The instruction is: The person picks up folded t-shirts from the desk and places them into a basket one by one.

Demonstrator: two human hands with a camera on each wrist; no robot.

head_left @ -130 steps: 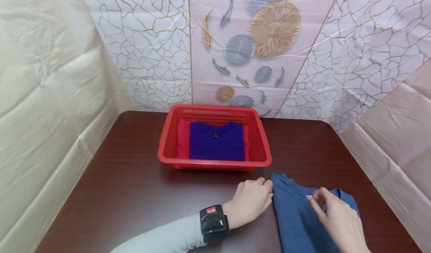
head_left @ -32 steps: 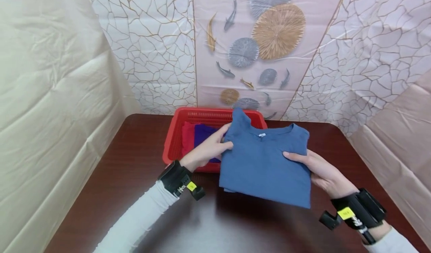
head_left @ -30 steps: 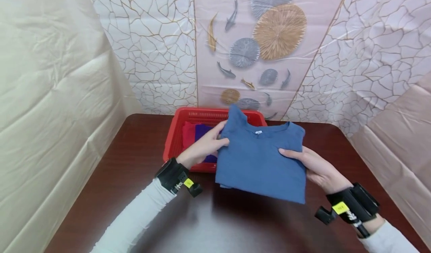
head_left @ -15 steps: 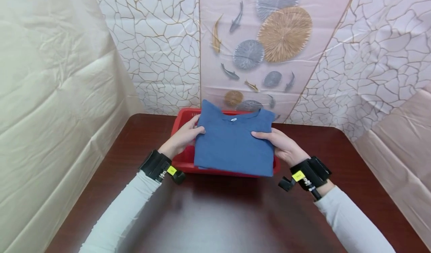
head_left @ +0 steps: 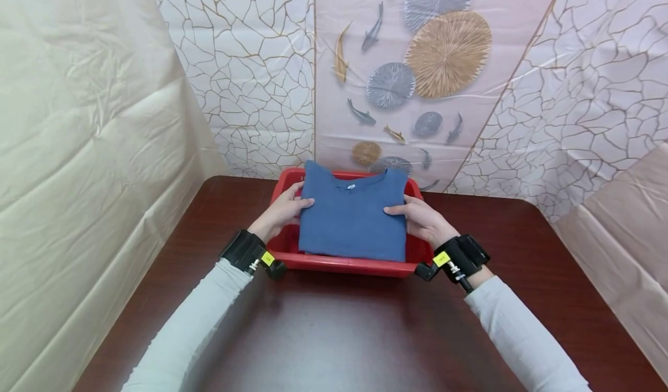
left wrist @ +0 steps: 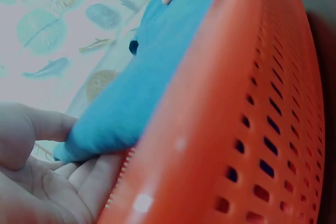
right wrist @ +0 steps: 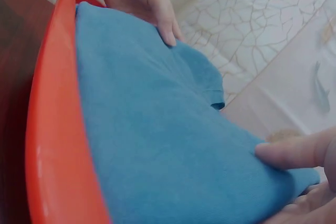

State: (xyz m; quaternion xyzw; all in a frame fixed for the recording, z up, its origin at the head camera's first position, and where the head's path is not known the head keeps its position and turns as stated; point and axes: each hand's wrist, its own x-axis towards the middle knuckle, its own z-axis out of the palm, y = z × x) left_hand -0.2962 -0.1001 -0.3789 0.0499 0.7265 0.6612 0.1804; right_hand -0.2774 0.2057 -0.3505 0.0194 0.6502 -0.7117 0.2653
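A folded blue T-shirt (head_left: 352,221), its white neck label facing up, lies level within the rim of a red plastic basket (head_left: 349,264). My left hand (head_left: 282,211) grips its left edge, thumb on top and fingers underneath. On the opposite edge my right hand (head_left: 423,221) holds it the same way. The left wrist view shows the T-shirt (left wrist: 126,98) pinched just inside the perforated basket wall (left wrist: 252,129). From the right wrist, the right thumb presses on the T-shirt (right wrist: 157,114). Whatever lies under the shirt is hidden.
The basket stands near the back of a dark wooden table (head_left: 334,334). A patterned sheet (head_left: 250,73) hangs close behind it. Pale cloth (head_left: 94,148) covers the left side, with more cloth (head_left: 621,235) at the right.
Both hands have lifted the blue T-shirt from the table's right side and carried it left over the basket, then lowered it inside. It now covers the purple shirt seen earlier.
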